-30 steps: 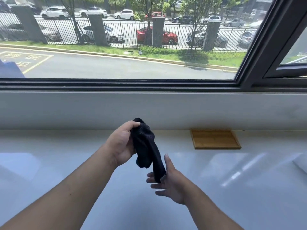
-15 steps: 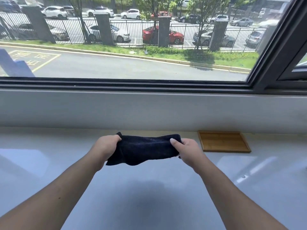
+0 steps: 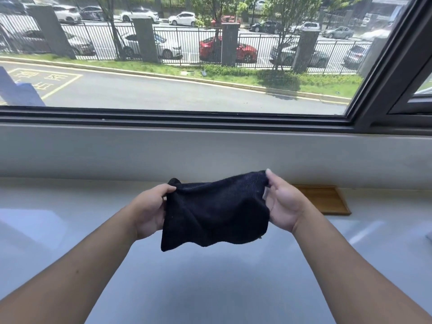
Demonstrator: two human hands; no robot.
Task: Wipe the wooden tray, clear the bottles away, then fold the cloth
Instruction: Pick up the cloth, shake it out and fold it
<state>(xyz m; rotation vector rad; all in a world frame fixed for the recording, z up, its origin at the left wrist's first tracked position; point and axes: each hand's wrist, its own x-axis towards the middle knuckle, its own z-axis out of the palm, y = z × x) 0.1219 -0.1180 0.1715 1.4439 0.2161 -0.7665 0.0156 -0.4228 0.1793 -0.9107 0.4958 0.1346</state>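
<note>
Cloth (image 3: pixel 216 210) hangs between both hands, tray (image 3: pixel 327 199) behind.

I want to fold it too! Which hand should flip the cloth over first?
Probably the right hand: it pinches the black cloth's raised top corner. The left hand grips the lower, bunched side.

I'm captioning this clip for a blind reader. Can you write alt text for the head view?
Two bare hands, left hand and right hand, hold a black cloth spread above a white counter. An empty wooden tray sits behind, below a window.
</note>
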